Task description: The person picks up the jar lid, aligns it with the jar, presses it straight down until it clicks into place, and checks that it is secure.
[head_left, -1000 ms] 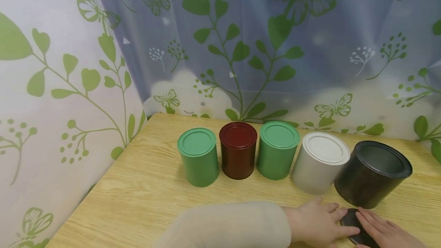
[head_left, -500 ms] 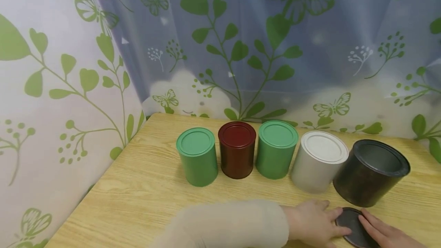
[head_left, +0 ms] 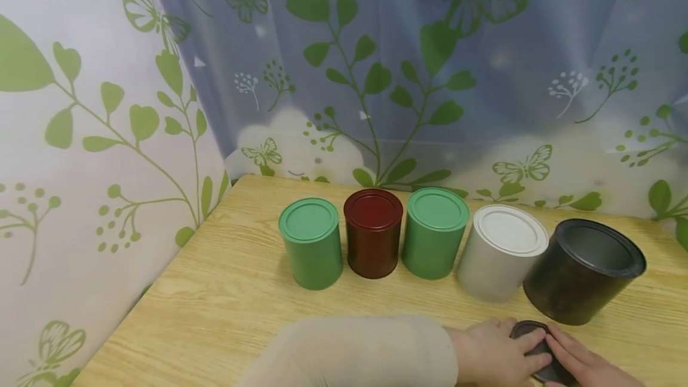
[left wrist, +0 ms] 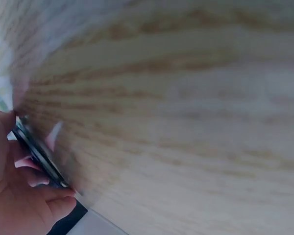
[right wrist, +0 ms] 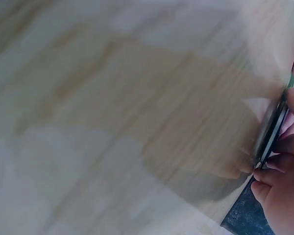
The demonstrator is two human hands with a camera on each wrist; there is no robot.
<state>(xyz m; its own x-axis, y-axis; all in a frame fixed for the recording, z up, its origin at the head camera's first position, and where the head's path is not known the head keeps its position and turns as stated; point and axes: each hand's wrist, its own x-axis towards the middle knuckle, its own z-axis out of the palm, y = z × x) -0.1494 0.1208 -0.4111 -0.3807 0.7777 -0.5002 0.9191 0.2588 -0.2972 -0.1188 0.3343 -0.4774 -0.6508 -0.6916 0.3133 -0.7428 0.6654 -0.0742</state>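
Observation:
At the lower right in the head view, a round black lid point(head_left: 518, 330) lies low over the table, partly hidden by both hands. My left hand point(head_left: 491, 351) spreads fairly straight fingers over its left part. My right hand point(head_left: 586, 360) lays extended fingers on it from the right. Side-on in the left wrist view, the lid point(left wrist: 41, 159) appears as a thin dark disc, with fingertips right at its two ends. Just beyond the hands stands a black can point(head_left: 575, 291) with a recessed dark top.
Left of the black can, a white can point(head_left: 486, 273), a green can point(head_left: 432, 255), a dark red can point(head_left: 372, 252) and another green can point(head_left: 314, 261) stand in a row on the wooden table point(head_left: 226, 303). A butterfly-and-leaf patterned curtain point(head_left: 387, 76) hangs behind.
The lid has shifted left under the hands, and my right hand has moved slightly left with it. My left fingers have reached farther over it. The cans have stayed put.

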